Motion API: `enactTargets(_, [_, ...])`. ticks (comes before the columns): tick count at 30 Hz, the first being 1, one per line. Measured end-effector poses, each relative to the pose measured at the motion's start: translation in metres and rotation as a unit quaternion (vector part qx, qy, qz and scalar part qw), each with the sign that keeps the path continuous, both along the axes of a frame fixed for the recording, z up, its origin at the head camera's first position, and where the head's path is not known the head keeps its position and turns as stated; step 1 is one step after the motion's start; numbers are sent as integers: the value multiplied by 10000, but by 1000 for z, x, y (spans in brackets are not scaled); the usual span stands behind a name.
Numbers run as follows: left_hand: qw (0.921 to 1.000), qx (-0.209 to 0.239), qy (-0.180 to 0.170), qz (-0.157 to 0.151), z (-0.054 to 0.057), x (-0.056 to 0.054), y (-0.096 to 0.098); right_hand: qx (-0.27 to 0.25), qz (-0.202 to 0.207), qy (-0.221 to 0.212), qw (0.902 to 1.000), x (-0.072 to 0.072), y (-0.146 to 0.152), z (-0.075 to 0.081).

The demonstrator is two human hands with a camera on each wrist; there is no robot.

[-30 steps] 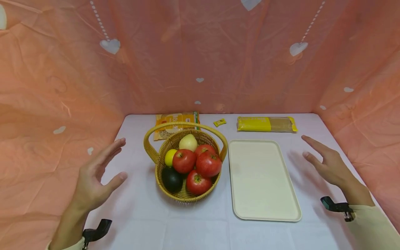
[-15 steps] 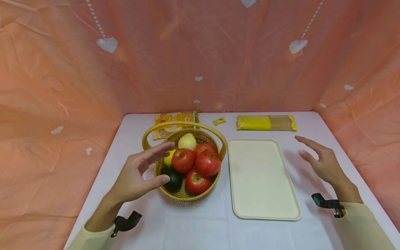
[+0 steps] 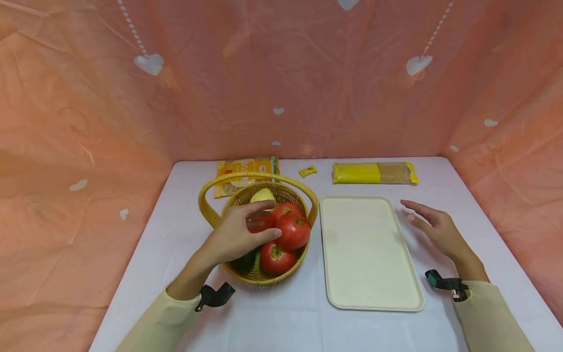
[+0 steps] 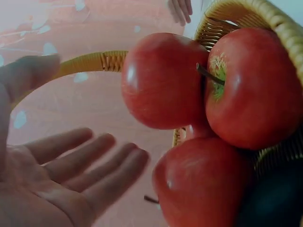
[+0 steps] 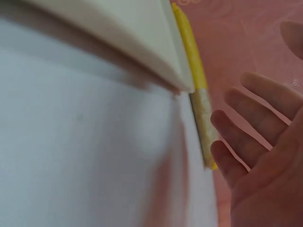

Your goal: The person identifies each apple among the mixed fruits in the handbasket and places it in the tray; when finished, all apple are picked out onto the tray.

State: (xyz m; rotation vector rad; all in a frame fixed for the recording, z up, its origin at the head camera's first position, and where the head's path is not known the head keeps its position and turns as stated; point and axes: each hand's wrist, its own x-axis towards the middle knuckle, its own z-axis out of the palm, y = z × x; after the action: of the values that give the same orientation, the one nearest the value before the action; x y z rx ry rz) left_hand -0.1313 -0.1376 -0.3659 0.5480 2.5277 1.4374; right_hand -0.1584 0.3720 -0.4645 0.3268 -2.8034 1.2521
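My left hand (image 3: 233,235) hovers over the left side of a yellow wicker basket (image 3: 266,282), thumb and fingers spread apart. Red apples (image 3: 293,231) fill much of the basket, beside a pale yellow-green fruit (image 3: 262,194) and a dark round fruit (image 3: 243,264). The hand partly covers these fruits. From the left wrist, its straight fingers (image 4: 102,177) point toward the nearest apple (image 4: 203,184), with no clear contact. By the right edge of a cream tray (image 3: 369,254), my right hand (image 3: 440,235) is held in the air with its fingers extended, holding nothing.
Behind the basket, under its tall arched handle (image 3: 259,174), lies an orange food packet (image 3: 226,188). A small yellow wrapped sweet (image 3: 308,171) and a long yellow packet (image 3: 374,173) lie along the back of the white-covered table (image 3: 290,322). Pink cloth (image 3: 281,73) hangs around it.
My left hand has swung right from beside the basket to above the fruit. My right hand has drifted left toward the tray. The basket and tray have stayed put.
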Motion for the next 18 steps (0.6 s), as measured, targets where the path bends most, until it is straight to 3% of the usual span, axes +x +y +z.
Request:
enactTargets(5, [9959, -903, 27, -80, -3, -5, 18, -216, 158, -454, 9986, -4, 2, -10])
enactTargets(14, [9808, -1896, 453, -77, -7, -11, 41, -545, 238, -1304, 9897, -10, -1, -15])
enactTargets(18, [9734, -2240, 490, 3, -7, -11, 47, -430, 193, -1442, 9884, -14, -2, -16])
